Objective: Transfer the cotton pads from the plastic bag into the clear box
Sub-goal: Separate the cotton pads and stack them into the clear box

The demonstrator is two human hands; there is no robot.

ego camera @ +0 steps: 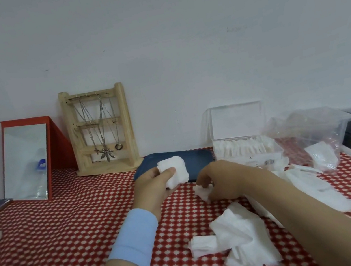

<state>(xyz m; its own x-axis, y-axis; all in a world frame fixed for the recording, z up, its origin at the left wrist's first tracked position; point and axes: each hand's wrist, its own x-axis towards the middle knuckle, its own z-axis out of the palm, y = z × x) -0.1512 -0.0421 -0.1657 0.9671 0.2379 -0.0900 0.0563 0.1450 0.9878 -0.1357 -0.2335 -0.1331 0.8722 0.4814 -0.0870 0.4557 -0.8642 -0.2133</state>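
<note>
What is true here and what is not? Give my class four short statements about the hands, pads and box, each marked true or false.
1. The left hand holds a stack of cotton pads. True.
2. The clear box is closed. False: the clear box's lid stands open.
3. The right hand is empty. False: the right hand pinches loose pads on the tablecloth.
4. Necklaces hang on the wooden stand. True.

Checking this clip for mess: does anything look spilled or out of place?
Yes: cotton pads lie scattered and crumpled on the tablecloth, outside the plastic bag and clear box. The left hand holds a stack; the right hand pinches another pad.
</note>
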